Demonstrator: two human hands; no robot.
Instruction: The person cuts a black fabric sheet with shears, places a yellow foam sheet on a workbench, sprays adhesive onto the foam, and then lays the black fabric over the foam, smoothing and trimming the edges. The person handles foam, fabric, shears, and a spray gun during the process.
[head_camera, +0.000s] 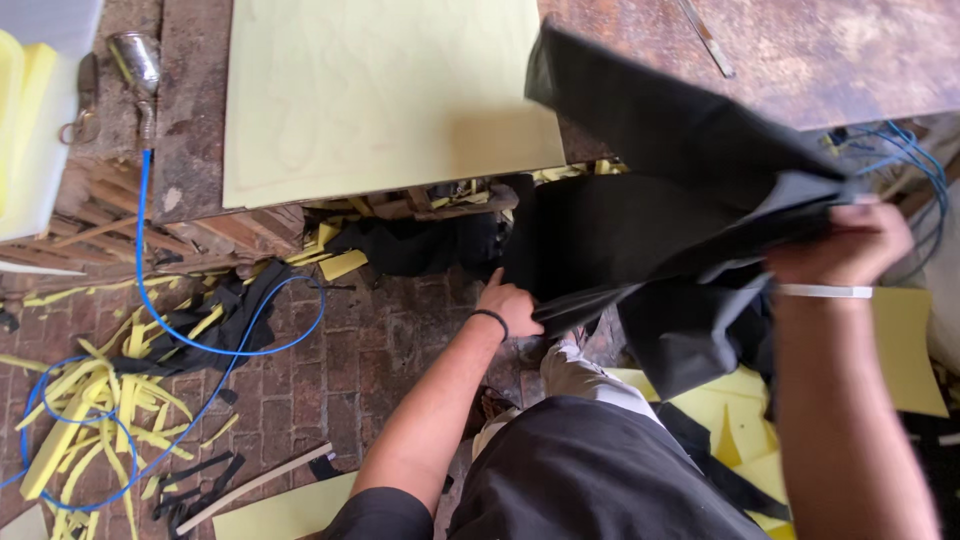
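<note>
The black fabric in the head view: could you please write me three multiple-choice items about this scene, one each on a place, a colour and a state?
1. Where does the pale yellow sheet lie?
A. On the worn workbench
B. On the brick floor, under the hose
C. Folded over the person's arm

2. What colour is the hose that runs down to the floor?
A. Red
B. Blue
C. Green

3. How is the black fabric held?
A. Lying flat, untouched
B. By one hand only
C. Lifted, gripped by both hands

Answers:
1. A, as the sheet rests flat on the bench top, with its near edge at the bench edge.
2. B, as the hose is bright blue among the yellow foam scraps.
3. C, as the left hand pinches a lower edge while the right hand holds the bunched fabric up.
</note>
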